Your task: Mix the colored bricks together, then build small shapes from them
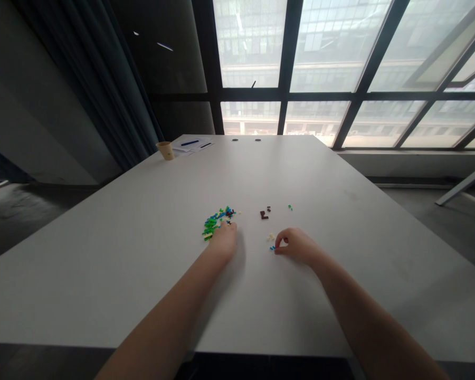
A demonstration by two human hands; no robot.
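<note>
A loose pile of small building bricks (pixel 210 224), mostly green with blue, cream and dark ones, lies on the white table (pixel 301 179). My left hand (pixel 224 237) is at the pile's near right edge, fingers bent down among the pieces; whether it grips one is hidden. To the right, my right hand (pixel 295 244) has thumb and forefinger pinched down at the tabletop beside small blue bricks (pixel 272 248). Just behind these are a few cream bricks (pixel 271 237). Dark brown bricks (pixel 263 215) lie farther back, with small green bricks (pixel 290 207) to their right.
At the far left of the table stands a tan paper cup (pixel 166 151), next to papers (pixel 186 150) with a blue pen (pixel 190 143) and a dark pen on them. Large windows (pixel 249 47) rise behind the table, and a dark curtain (pixel 103 89) hangs at left.
</note>
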